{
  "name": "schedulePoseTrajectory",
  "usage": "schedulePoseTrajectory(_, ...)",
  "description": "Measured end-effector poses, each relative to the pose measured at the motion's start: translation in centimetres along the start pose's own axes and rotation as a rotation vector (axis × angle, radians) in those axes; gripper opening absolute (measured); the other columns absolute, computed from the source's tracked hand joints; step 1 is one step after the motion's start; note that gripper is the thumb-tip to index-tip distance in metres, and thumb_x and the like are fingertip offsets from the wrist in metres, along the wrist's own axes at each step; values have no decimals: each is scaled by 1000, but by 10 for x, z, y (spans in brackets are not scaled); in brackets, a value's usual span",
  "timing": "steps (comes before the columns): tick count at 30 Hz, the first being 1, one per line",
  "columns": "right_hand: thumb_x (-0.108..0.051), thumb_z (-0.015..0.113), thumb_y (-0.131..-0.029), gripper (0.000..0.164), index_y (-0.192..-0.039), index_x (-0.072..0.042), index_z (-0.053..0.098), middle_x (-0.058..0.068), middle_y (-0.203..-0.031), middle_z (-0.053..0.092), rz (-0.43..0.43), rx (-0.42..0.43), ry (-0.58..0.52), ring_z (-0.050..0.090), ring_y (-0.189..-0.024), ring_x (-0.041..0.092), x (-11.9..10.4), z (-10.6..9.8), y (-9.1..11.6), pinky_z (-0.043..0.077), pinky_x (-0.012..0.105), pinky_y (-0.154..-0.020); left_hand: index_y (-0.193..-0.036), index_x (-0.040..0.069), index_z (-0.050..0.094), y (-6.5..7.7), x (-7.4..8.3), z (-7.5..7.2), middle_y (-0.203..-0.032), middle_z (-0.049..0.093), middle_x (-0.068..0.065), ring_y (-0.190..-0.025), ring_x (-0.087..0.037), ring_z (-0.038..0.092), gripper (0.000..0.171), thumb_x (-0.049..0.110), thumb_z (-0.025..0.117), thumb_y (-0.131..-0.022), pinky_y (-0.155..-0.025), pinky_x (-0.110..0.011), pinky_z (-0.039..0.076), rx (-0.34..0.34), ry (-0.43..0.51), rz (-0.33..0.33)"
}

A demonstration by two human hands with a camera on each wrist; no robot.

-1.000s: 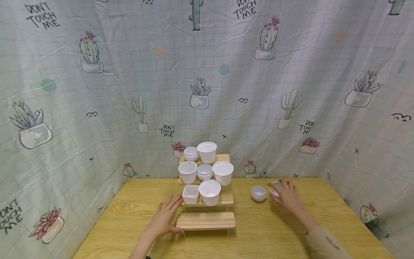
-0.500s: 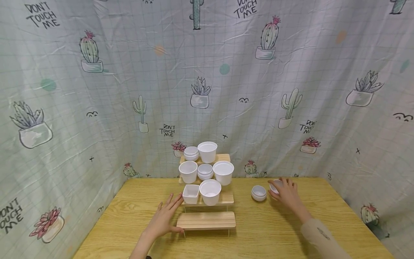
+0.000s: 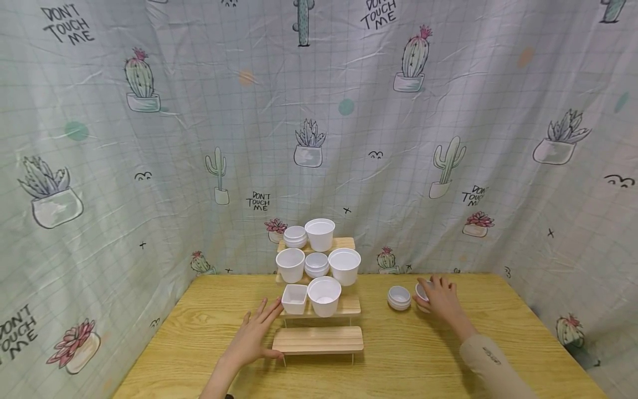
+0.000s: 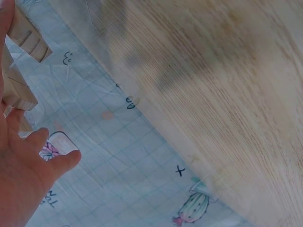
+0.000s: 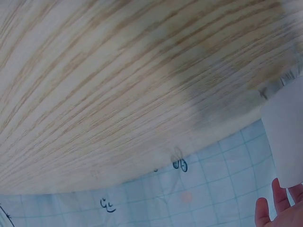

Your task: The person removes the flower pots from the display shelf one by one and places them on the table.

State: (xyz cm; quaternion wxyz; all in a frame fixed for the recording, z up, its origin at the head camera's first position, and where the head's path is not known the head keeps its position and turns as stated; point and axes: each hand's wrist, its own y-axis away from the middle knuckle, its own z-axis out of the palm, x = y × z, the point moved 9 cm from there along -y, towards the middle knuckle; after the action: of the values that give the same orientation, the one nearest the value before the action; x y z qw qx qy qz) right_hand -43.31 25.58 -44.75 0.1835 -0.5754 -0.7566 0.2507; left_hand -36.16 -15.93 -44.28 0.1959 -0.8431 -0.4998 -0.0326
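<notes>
Right of the wooden stand (image 3: 317, 339), the right hand (image 3: 442, 299) pinches a round white pot (image 3: 421, 292) — mouth up, long axis unclear; left hand (image 3: 253, 336) touches the stand — fingers apart.

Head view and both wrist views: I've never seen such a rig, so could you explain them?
There is no machine, just a person's two bare hands. The head view comes from a camera worn on the head, looking forward and down; each wrist view comes from a camera on that wrist. The table holds a stepped stand with seven white pots and, to its right, a lone pot. The left hand touches the stand's left side. The right hand grips another pot; whether it is lifted is hard to tell.
</notes>
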Motion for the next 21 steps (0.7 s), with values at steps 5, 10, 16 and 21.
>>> schedulePoseTrajectory(5, -41, 64, -77, 45, -110, -11, 60, 20, -97, 52, 24, -66, 30, 43, -91, 42, 4, 7, 1, 35, 51, -64, -141, 19, 29, 0, -1, 1, -147, 28, -2, -135, -35, 21, 107, 43, 82, -50, -98, -69, 20, -2, 2, -4)
schedulePoseTrajectory(10, -44, 64, -76, 46, -108, -12, 61, 19, -97, 52, 24, -73, 34, 44, -89, 40, 5, 10, 2, 35, 51, -64, -140, 19, 29, 0, -2, 2, -147, 28, -2, -135, -35, 21, 108, 44, 81, -50, -98, -69, 20, -3, -4, -7)
schedulePoseTrajectory(16, -42, 64, -77, 45, -109, -11, 60, 19, -96, 52, 28, -72, 24, 43, -84, 38, 8, 13, 3, 34, 50, -63, -141, 18, 29, 0, -1, 1, -147, 28, -2, -135, -36, 22, 108, 44, 81, -50, -98, -69, 20, 0, -7, 0)
schedulePoseTrajectory(21, -40, 64, -77, 45, -110, -10, 60, 18, -96, 51, 35, -76, 7, 42, -83, 37, 9, 13, 2, 33, 49, -62, -141, 19, 28, 0, -1, 1, -147, 28, -2, -135, -34, 21, 108, 45, 81, -50, -97, -70, 21, -1, -12, 4)
